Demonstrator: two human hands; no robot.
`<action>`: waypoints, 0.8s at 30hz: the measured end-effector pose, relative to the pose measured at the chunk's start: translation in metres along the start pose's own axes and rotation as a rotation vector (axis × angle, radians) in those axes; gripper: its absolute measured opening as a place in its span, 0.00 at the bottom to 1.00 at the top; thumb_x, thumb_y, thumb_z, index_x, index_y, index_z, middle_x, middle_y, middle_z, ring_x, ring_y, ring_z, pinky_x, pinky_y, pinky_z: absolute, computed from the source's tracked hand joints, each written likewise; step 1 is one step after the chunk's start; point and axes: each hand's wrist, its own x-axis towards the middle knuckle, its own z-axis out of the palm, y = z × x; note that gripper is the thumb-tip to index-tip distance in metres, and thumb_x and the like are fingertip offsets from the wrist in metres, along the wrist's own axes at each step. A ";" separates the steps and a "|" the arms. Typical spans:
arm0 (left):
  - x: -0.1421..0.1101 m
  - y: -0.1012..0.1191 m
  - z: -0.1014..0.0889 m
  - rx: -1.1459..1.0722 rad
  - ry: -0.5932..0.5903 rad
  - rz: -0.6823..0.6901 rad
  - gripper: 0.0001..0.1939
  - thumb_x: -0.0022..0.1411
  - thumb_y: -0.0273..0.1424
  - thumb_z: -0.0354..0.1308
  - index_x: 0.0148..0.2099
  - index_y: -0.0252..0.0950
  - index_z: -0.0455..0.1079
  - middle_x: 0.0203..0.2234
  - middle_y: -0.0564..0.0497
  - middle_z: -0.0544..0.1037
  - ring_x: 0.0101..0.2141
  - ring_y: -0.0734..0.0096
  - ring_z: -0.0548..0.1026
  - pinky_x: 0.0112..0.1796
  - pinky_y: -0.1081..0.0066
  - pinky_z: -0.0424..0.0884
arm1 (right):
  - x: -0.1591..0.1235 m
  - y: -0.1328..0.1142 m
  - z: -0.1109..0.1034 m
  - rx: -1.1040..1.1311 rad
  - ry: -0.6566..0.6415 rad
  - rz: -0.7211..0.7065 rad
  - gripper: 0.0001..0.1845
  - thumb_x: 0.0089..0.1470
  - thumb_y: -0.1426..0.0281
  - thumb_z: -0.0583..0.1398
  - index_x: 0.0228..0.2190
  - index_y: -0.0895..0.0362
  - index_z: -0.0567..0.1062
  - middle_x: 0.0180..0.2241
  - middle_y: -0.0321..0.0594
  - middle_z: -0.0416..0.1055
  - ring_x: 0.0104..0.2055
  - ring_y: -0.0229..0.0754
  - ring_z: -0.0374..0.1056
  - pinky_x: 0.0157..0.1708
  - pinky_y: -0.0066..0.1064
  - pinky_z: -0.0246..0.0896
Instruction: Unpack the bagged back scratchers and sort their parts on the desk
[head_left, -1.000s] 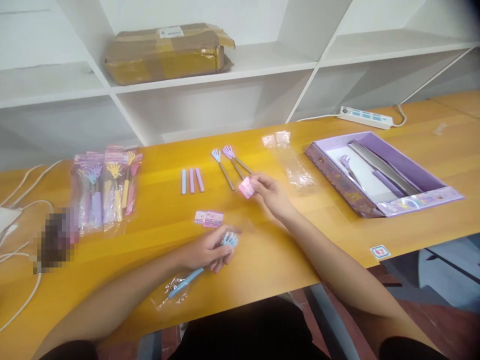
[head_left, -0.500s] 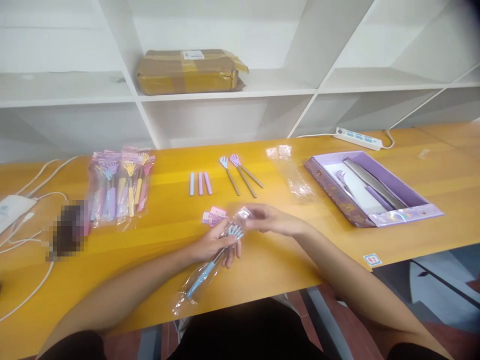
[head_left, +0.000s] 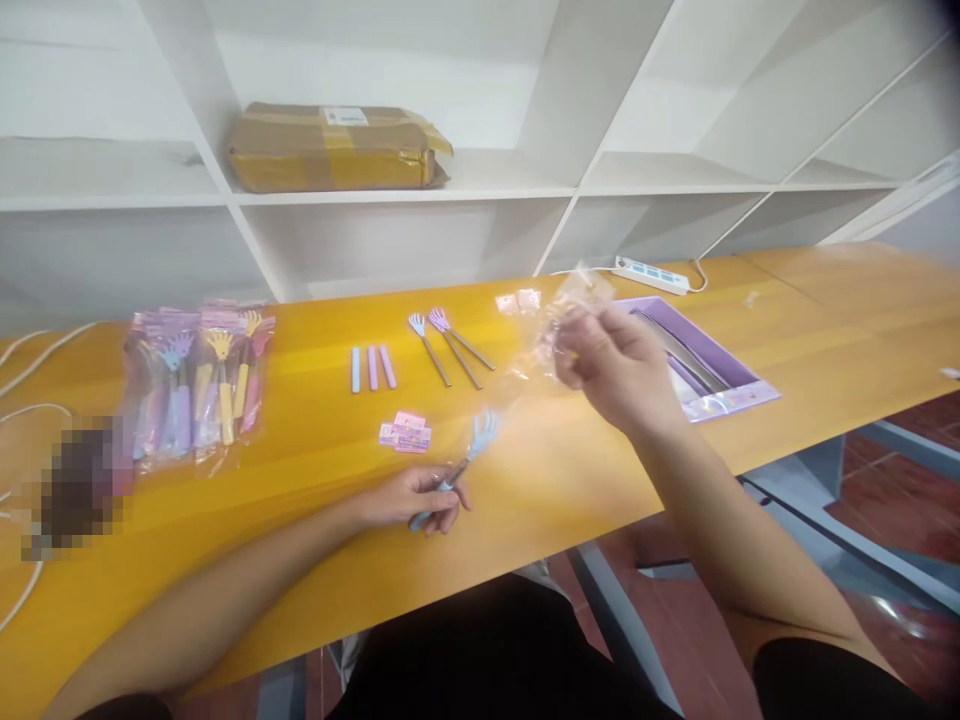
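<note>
My left hand (head_left: 424, 497) is closed around the handle of a light blue back scratcher (head_left: 484, 432), whose claw head points up and right. Raised to the right, my right hand (head_left: 611, 362) pinches a clear plastic bag (head_left: 577, 300), blurred by motion. Beyond my left hand lie pink printed cards (head_left: 406, 433). Behind them are a blue handle sleeve (head_left: 355, 370) and two purple sleeves (head_left: 379, 368). Metal-rod scratchers with a blue claw (head_left: 430, 350) and purple claws (head_left: 457, 345) lie to their right.
Several bagged back scratchers (head_left: 199, 385) are heaped at the left, near white cables (head_left: 37, 410). A purple box (head_left: 720, 400) sits at the right, partly behind my right hand. A power strip (head_left: 651, 275) lies at the back. On the shelf rests a taped parcel (head_left: 337, 150).
The blue back scratcher has come out of its bag and stays in my left hand. My right hand has moved up and right with the bag. The view has turned right.
</note>
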 end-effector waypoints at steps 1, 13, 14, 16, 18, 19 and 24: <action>0.000 -0.001 0.000 0.026 0.005 -0.003 0.24 0.74 0.51 0.61 0.51 0.33 0.72 0.26 0.54 0.74 0.21 0.79 0.66 0.24 0.75 0.61 | -0.002 0.000 0.001 -0.020 -0.101 0.038 0.20 0.60 0.49 0.71 0.37 0.51 0.78 0.31 0.36 0.72 0.24 0.35 0.62 0.22 0.31 0.60; -0.002 0.003 0.004 -0.037 0.022 -0.068 0.24 0.74 0.52 0.61 0.54 0.34 0.71 0.26 0.60 0.58 0.23 0.78 0.54 0.25 0.74 0.52 | 0.156 0.093 -0.141 -0.315 0.204 0.300 0.11 0.68 0.70 0.63 0.31 0.55 0.72 0.30 0.37 0.71 0.30 0.31 0.68 0.34 0.29 0.63; -0.002 0.004 0.004 -0.035 0.026 -0.066 0.25 0.74 0.52 0.60 0.54 0.34 0.70 0.26 0.60 0.58 0.24 0.78 0.55 0.25 0.74 0.52 | 0.163 0.106 -0.143 -0.386 0.188 0.354 0.10 0.67 0.70 0.64 0.31 0.56 0.73 0.30 0.37 0.72 0.30 0.32 0.68 0.33 0.29 0.64; -0.002 0.004 0.003 -0.042 0.030 -0.061 0.25 0.74 0.53 0.59 0.54 0.35 0.70 0.26 0.60 0.59 0.24 0.77 0.55 0.25 0.73 0.53 | 0.171 0.131 -0.142 -0.484 0.158 0.404 0.10 0.64 0.68 0.66 0.31 0.58 0.76 0.29 0.40 0.75 0.29 0.35 0.68 0.33 0.30 0.64; -0.002 0.004 0.003 -0.053 0.027 -0.054 0.25 0.75 0.53 0.57 0.54 0.34 0.69 0.25 0.60 0.58 0.23 0.77 0.55 0.25 0.73 0.52 | 0.174 0.151 -0.137 -0.642 0.126 0.415 0.10 0.62 0.67 0.67 0.30 0.60 0.78 0.28 0.44 0.76 0.30 0.38 0.69 0.35 0.34 0.67; -0.001 0.004 0.004 -0.054 0.030 -0.049 0.25 0.76 0.53 0.55 0.54 0.34 0.69 0.25 0.60 0.58 0.23 0.76 0.55 0.25 0.72 0.52 | 0.176 0.160 -0.134 -0.740 0.119 0.405 0.10 0.61 0.67 0.66 0.31 0.61 0.79 0.29 0.47 0.77 0.32 0.42 0.70 0.38 0.37 0.69; 0.000 0.004 0.004 -0.043 0.035 -0.041 0.24 0.78 0.52 0.53 0.53 0.34 0.69 0.24 0.60 0.59 0.23 0.76 0.56 0.26 0.72 0.52 | 0.183 0.180 -0.119 -0.963 0.135 0.215 0.17 0.62 0.72 0.58 0.48 0.64 0.80 0.54 0.62 0.78 0.57 0.56 0.71 0.64 0.52 0.62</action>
